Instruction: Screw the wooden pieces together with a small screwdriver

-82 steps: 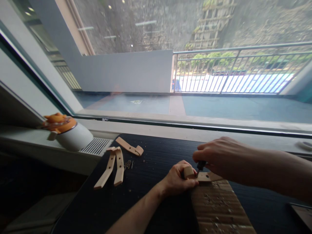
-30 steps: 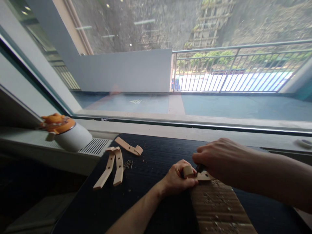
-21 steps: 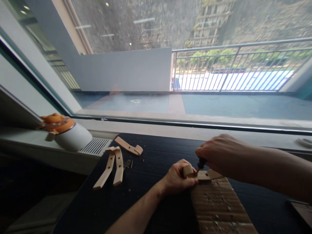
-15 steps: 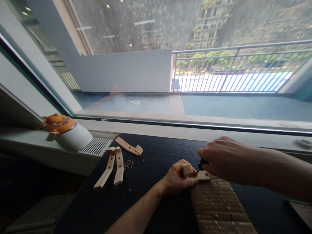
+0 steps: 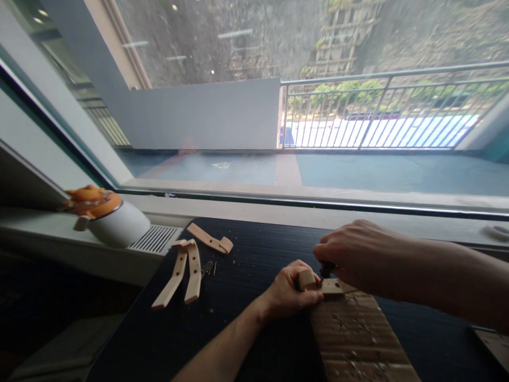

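My left hand [image 5: 292, 289] is closed round the curled end of a pale wooden hook [image 5: 332, 287], pressing it down on a thick wooden board [image 5: 360, 337]. In my right hand [image 5: 350, 249] is a dark-handled screwdriver-like tool [image 5: 327, 269]. Its tip points down at the hook, close to my left fingertips; the tip itself is partly hidden. Another hole shows in the hook to the right of the tool. The hook's far end is hidden behind my right hand.
Three similar wooden hooks lie at the left of the black table [image 5: 254, 249], one of them being a hook [image 5: 210, 239] near the back edge. Small metal screws [image 5: 209, 268] lie beside them. Crumbs dot the board. An orange-topped white pot [image 5: 119, 223] stands on the sill.
My right hand has shifted slightly left and turned, bringing the tool's handle more upright. My left hand and the wooden hook have stayed in place.
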Tool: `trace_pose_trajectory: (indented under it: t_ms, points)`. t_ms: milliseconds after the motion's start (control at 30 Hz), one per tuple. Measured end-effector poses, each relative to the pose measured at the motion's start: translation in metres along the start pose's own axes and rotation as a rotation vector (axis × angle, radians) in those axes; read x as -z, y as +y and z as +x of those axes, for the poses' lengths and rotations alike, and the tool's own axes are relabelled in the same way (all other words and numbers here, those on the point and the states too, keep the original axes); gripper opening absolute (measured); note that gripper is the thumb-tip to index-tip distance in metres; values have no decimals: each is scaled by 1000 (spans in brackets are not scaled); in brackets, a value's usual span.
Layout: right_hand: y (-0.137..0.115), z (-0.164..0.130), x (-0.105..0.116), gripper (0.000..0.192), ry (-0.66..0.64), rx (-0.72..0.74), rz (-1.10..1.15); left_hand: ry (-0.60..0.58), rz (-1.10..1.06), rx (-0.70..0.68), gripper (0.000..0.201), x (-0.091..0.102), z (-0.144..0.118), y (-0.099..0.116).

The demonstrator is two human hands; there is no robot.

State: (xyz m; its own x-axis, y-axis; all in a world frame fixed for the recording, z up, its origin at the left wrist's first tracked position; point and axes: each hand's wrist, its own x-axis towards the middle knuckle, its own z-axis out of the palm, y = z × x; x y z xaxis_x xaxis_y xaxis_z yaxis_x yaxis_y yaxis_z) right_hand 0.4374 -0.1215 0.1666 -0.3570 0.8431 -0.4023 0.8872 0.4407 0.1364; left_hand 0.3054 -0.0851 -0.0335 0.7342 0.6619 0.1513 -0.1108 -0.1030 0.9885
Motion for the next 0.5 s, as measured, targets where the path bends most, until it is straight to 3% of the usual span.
trace_pose_trajectory:
  t_ms: [267,500]
  points:
    - [3,-3,-8,15,24,-36,-20,-8,6,-5,17,1,0,1]
    - [6,-5,-6,25,78,-88,-47,-157,-47,126,21,7,17,15]
